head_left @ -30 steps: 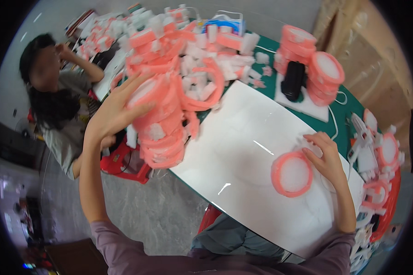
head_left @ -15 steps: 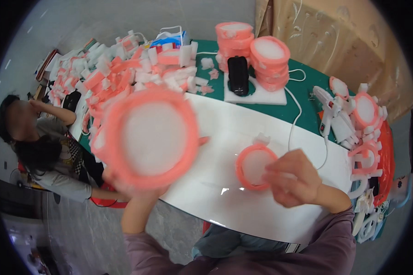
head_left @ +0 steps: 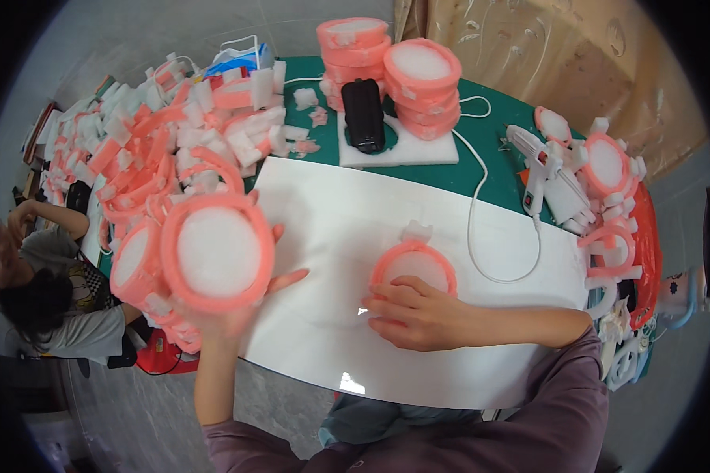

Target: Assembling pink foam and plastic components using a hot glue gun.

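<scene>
My left hand (head_left: 221, 315) is under and behind a large round foam piece (head_left: 219, 248), a white disc with a pink rim. Its palm is mostly hidden, and two fingertips stick out past the rim on the right. This piece is beside another pink-rimmed foam round (head_left: 134, 264) at the edge of the heap. On the white board lies a smaller pink-rimmed foam disc (head_left: 410, 268) with a white tab (head_left: 416, 231) at its far side. My right hand (head_left: 422, 315) bends its fingers over the near rim of that disc; what the fingertips grip is partly hidden.
Pink and white foam pieces (head_left: 126, 165) heap up at the left. Stacked foam rounds (head_left: 422, 87) and a black oblong case (head_left: 363, 114) stand at the back. A corded white glue gun (head_left: 532, 169) lies right. Another person (head_left: 47, 292) sits at the far left.
My left hand has lowered the large foam piece away from the view, beside the heap. My right hand has moved left, from the small disc's right side onto its near rim.
</scene>
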{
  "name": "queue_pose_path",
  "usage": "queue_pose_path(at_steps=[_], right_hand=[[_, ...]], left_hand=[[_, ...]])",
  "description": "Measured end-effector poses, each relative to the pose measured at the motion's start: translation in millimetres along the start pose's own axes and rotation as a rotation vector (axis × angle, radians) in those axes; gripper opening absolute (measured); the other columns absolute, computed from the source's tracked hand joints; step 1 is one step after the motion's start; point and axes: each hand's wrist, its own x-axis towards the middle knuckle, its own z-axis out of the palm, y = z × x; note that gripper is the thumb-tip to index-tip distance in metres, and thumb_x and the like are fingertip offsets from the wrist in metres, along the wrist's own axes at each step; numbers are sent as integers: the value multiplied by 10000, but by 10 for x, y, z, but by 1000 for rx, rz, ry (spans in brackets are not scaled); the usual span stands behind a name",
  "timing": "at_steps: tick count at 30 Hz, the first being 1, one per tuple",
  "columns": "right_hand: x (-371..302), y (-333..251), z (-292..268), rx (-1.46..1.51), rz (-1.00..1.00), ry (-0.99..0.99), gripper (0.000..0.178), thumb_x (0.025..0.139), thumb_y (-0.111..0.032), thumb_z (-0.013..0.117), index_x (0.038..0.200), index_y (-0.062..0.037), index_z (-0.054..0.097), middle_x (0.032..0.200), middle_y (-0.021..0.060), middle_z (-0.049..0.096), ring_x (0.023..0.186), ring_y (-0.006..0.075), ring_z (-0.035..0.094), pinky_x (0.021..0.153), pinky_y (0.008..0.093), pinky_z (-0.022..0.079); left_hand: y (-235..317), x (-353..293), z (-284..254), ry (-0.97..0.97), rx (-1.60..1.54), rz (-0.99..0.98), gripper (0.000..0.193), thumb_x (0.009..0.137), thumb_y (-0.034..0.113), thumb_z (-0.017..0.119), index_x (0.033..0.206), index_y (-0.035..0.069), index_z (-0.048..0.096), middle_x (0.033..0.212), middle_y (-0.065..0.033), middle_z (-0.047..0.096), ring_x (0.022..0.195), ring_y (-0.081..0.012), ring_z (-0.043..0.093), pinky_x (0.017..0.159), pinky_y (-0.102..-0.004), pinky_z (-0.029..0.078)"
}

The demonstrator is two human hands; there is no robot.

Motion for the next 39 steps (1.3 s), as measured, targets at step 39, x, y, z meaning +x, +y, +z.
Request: queue_pose_path(at_steps=[39], right_hand=[[-60, 371, -54, 490, 834, 228, 389, 721, -116, 664, 1066, -55, 494, 1021, 136, 544, 898, 284, 519, 754, 343, 422]], left_hand=[[-257, -364, -419, -116, 116, 140, 972, 638, 719, 451, 1356, 123, 180, 1382, -207, 191, 1207, -404, 307, 954, -515, 324]])
